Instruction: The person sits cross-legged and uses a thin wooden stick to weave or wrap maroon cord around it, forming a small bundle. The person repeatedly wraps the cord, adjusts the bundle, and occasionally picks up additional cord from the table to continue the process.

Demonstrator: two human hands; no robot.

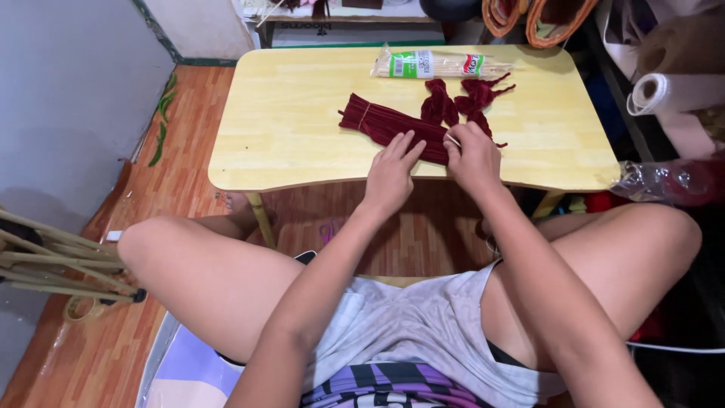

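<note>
Pressing flat on the near end of a bundle of dark red pipe cleaners (pixel 385 125), the left hand (pixel 391 172) lies with its fingers spread and straight, holding nothing, apparently to pin the bundle to the pale wooden table (pixel 287 128) so it does not slide. The right hand (pixel 474 155) sits just beside it at three o'clock, fingers curled and pinched narrow on the bundle's end, near a thin pale band that seems to be wrapped there; whether it grips the band or the stems cannot be told. The bundle runs from the hands toward ten o'clock, with a tie around its far end keeping the stems together. At twelve o'clock from the right hand lie loose, twisted dark red pieces (pixel 462 102), apart from the bundle. Farther on, near the table's far edge, rests a clear packet of thin wooden sticks (pixel 438 66), untouched. The person sits on the floor, knees spread either side of the low table.
</note>
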